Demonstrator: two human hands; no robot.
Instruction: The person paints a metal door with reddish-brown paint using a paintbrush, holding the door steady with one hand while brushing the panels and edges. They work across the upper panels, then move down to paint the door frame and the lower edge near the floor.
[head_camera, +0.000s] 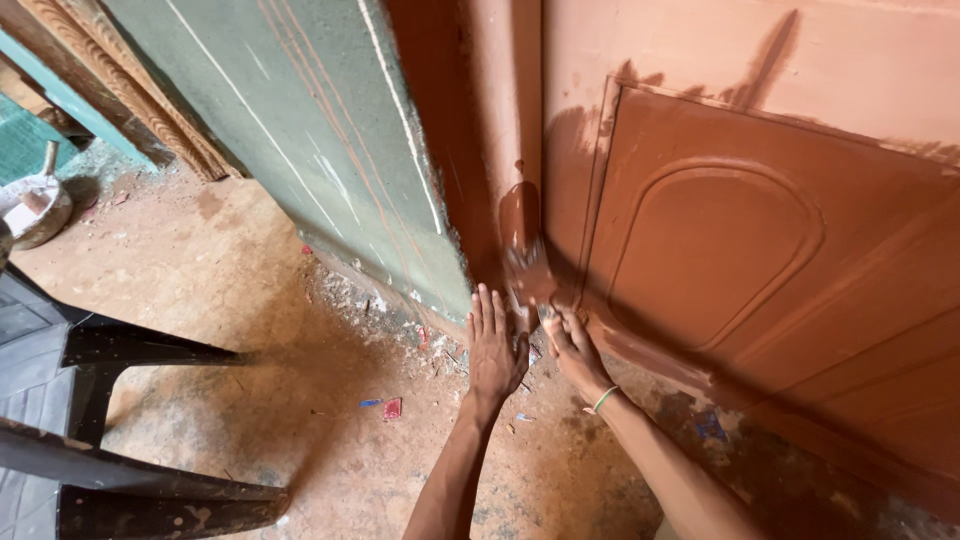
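Fingers of right hand (572, 345) closed round paint-caked brush (527, 262), low centre frame, against moulded wooden door (740, 250). Left hand (495, 345) flat, fingers spread, empty, on floor (250, 300). Panel coated red-brown; upper right band pale, unpainted.

A dark plastic chair (90, 420) stands lower left – far left a bowl (35, 210), red scrap (392, 408) on the dirt floor (250, 300)

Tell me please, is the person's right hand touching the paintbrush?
Touching: the head view shows the right hand wrapped around the paintbrush handle, bristles against the door.
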